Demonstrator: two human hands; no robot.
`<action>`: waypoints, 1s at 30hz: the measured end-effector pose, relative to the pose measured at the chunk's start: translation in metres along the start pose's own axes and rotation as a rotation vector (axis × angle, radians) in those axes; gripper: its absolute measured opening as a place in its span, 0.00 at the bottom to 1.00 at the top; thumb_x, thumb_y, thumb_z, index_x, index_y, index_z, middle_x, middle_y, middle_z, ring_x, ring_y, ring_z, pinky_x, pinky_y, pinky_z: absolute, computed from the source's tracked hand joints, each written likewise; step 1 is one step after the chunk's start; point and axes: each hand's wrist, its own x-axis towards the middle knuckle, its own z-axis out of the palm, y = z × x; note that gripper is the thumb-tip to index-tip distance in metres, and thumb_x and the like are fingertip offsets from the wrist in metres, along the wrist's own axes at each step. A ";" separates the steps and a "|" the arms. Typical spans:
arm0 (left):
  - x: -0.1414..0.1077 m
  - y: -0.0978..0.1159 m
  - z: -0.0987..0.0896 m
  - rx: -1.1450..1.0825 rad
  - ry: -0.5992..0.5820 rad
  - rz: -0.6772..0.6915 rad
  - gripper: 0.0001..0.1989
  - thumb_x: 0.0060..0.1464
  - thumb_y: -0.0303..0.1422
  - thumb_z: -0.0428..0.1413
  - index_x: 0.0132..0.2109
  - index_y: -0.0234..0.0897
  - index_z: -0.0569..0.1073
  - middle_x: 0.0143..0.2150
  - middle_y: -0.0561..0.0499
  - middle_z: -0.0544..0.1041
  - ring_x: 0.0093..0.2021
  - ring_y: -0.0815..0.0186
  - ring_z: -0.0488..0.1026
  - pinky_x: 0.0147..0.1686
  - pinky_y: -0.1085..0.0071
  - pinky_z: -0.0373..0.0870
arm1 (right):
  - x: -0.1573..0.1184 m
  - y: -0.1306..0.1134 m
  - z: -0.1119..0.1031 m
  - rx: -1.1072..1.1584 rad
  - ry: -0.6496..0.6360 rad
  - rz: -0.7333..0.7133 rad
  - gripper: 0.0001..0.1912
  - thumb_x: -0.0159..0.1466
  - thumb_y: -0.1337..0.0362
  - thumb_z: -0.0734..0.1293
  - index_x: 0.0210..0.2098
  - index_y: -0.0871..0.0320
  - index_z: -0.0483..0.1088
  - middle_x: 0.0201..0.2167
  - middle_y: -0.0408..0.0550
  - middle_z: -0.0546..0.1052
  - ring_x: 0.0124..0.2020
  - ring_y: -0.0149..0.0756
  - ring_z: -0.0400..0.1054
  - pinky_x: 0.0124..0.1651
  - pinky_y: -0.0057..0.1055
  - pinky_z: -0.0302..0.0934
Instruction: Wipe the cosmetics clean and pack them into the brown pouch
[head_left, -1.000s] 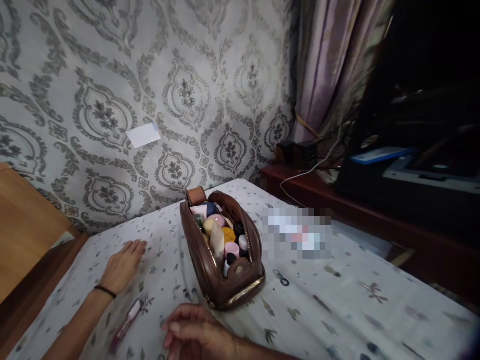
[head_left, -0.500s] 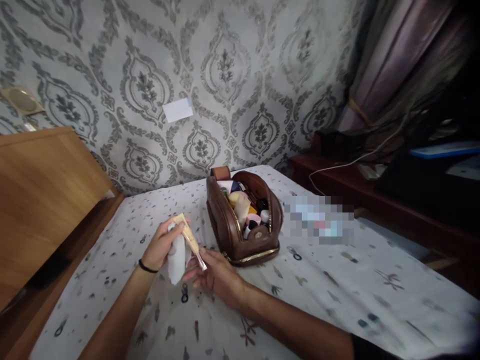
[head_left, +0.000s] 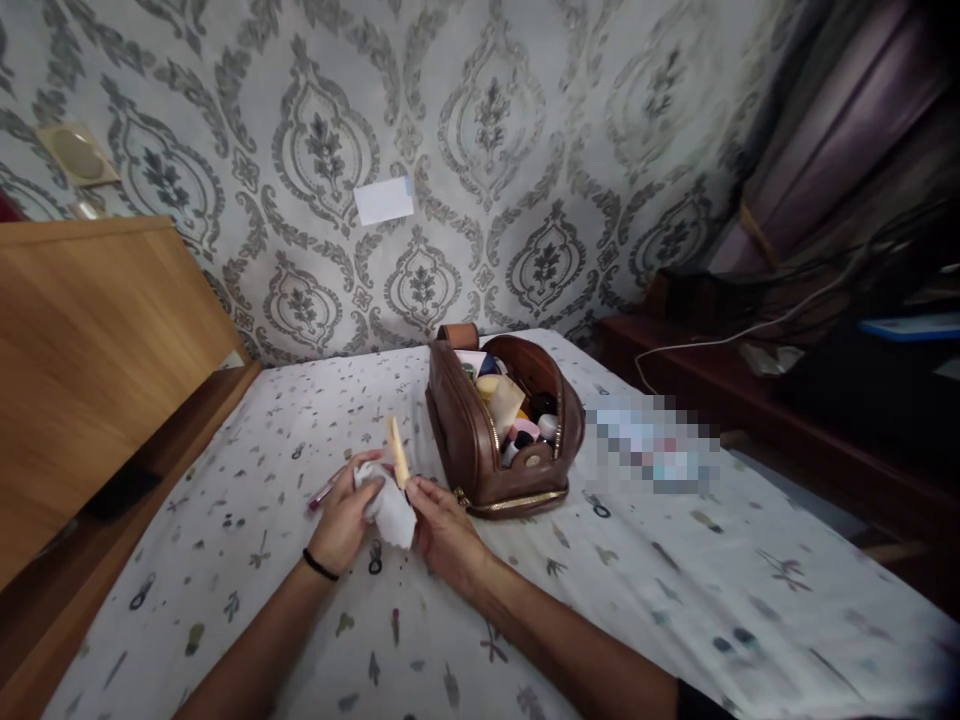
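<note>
My left hand (head_left: 346, 522), with a black band at the wrist, is closed on a crumpled white cloth (head_left: 390, 508). A thin reddish stick-like item (head_left: 322, 493) shows by its outer side. Between finger and thumb, my right hand (head_left: 444, 530) grips the lower end of a pale yellow tube (head_left: 397, 452), which stands nearly upright just above the cloth. Right behind my right hand sits a brown leather bag (head_left: 469, 425), unzipped, with several small bottles and tubes inside.
A patterned white sheet (head_left: 480, 620) covers the bed. Wooden furniture (head_left: 97, 370) stands at the left. A dark red ledge (head_left: 705, 370) with a white cable runs along the right. A blurred item (head_left: 656, 440) lies right of the bag.
The tube has moved from my left hand's fingers into my right hand's grip. The cloth has shifted right, between both hands. The reddish item has come into sight. The view has shifted slightly.
</note>
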 end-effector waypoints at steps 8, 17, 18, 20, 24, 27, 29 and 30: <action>-0.030 0.001 -0.007 0.321 -0.131 0.006 0.10 0.53 0.40 0.56 0.32 0.37 0.71 0.19 0.58 0.64 0.19 0.73 0.57 0.19 0.75 0.52 | -0.002 -0.014 0.001 -0.084 0.016 -0.039 0.20 0.45 0.50 0.80 0.28 0.58 0.77 0.23 0.40 0.71 0.26 0.26 0.59 0.31 0.24 0.54; -0.042 -0.010 -0.006 0.032 -0.217 -0.206 0.24 0.42 0.50 0.66 0.36 0.34 0.72 0.24 0.53 0.75 0.22 0.72 0.66 0.24 0.76 0.61 | 0.000 -0.013 -0.003 -0.139 -0.033 -0.034 0.18 0.47 0.53 0.80 0.30 0.57 0.77 0.22 0.39 0.73 0.23 0.26 0.61 0.27 0.25 0.58; -0.041 -0.010 -0.005 -0.025 -0.209 -0.237 0.25 0.40 0.49 0.68 0.37 0.34 0.72 0.26 0.52 0.76 0.23 0.71 0.69 0.25 0.76 0.64 | 0.000 -0.012 -0.003 -0.142 -0.053 -0.010 0.18 0.48 0.53 0.79 0.31 0.57 0.77 0.22 0.39 0.72 0.21 0.26 0.60 0.24 0.26 0.58; -0.039 -0.009 -0.004 -0.116 -0.182 -0.280 0.26 0.37 0.47 0.70 0.38 0.34 0.72 0.27 0.51 0.78 0.24 0.69 0.72 0.27 0.74 0.67 | -0.001 -0.012 -0.003 -0.160 -0.083 0.021 0.17 0.48 0.53 0.79 0.32 0.56 0.76 0.22 0.39 0.73 0.18 0.26 0.59 0.20 0.26 0.58; -0.036 -0.009 -0.006 -0.219 -0.140 -0.286 0.26 0.34 0.43 0.73 0.36 0.34 0.72 0.26 0.52 0.78 0.25 0.68 0.75 0.27 0.76 0.68 | -0.003 -0.015 -0.002 -0.253 -0.103 -0.041 0.16 0.49 0.55 0.78 0.32 0.57 0.77 0.26 0.41 0.75 0.22 0.27 0.63 0.24 0.27 0.64; -0.035 -0.010 -0.007 -0.232 -0.155 -0.285 0.25 0.34 0.42 0.73 0.36 0.34 0.72 0.28 0.52 0.78 0.28 0.68 0.77 0.28 0.76 0.69 | -0.004 -0.019 -0.002 -0.352 -0.082 -0.085 0.16 0.48 0.55 0.79 0.31 0.57 0.77 0.26 0.41 0.74 0.24 0.28 0.65 0.25 0.26 0.64; -0.035 -0.011 -0.007 -0.248 -0.185 -0.307 0.25 0.34 0.40 0.73 0.36 0.35 0.72 0.30 0.52 0.78 0.28 0.67 0.77 0.29 0.75 0.70 | -0.005 -0.021 -0.001 -0.411 -0.062 -0.097 0.16 0.47 0.56 0.80 0.30 0.56 0.78 0.26 0.40 0.74 0.25 0.27 0.64 0.24 0.24 0.62; -0.036 -0.011 -0.007 -0.263 -0.203 -0.321 0.25 0.34 0.40 0.73 0.37 0.35 0.72 0.30 0.52 0.79 0.28 0.67 0.77 0.29 0.75 0.70 | -0.005 -0.022 -0.001 -0.431 -0.061 -0.100 0.16 0.46 0.56 0.80 0.30 0.56 0.78 0.26 0.40 0.74 0.24 0.27 0.63 0.24 0.23 0.61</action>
